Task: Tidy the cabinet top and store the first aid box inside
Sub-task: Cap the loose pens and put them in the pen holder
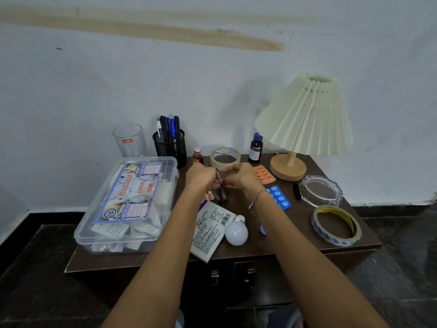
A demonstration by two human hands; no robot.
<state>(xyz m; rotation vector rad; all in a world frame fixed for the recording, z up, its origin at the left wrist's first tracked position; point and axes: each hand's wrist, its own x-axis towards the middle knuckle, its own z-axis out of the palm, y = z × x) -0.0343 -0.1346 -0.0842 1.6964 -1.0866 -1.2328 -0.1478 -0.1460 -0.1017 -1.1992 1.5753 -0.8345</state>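
Now, left hand (199,178) and right hand (238,178) meet left of the lamp (305,119), both pinching one dark pen (221,194). One first aid box (127,202), lid on, sits well left of the lamp. I count two tape rolls (225,157), two bottles (255,147), two blister strips (280,197), one bulb (236,232).

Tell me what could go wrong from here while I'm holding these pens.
The light bulb lies loose near the cabinet top's front edge, beside your right forearm; pulling back could roll it off. The Faber-Castell stamp pad box juts over that edge and might get knocked down.
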